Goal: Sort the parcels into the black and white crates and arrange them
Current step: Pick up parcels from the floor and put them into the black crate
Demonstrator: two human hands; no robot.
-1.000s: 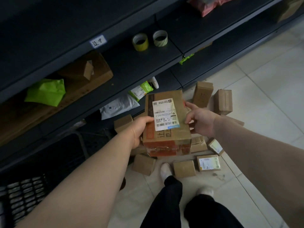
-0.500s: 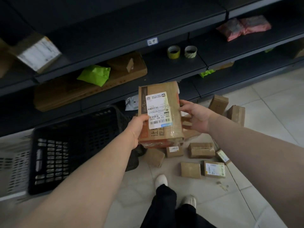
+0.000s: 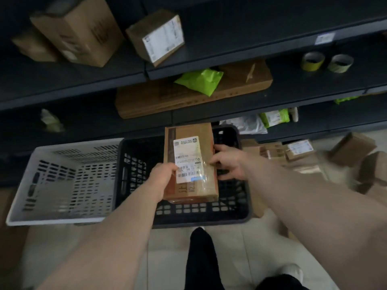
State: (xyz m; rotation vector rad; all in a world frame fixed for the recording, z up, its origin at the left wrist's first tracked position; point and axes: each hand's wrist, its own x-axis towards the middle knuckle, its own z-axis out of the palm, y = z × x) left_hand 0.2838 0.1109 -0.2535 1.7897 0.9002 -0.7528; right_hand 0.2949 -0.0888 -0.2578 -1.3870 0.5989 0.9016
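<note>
Barely begun, I'd say: the left hand point(image 3: 162, 181) and right hand point(image 3: 228, 162) each grip a side of the labelled box point(image 3: 188, 147) over the black crate point(image 3: 201, 212), the white crate point(image 3: 62, 185) shows nothing inside, and loose parcels point(image 3: 297, 149) wait on the floor

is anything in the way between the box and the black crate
Nothing visible. The left hand and right hand hold the box over the open black crate; the mesh floor showing around it looks bare. The patch under the box is hidden.
</note>
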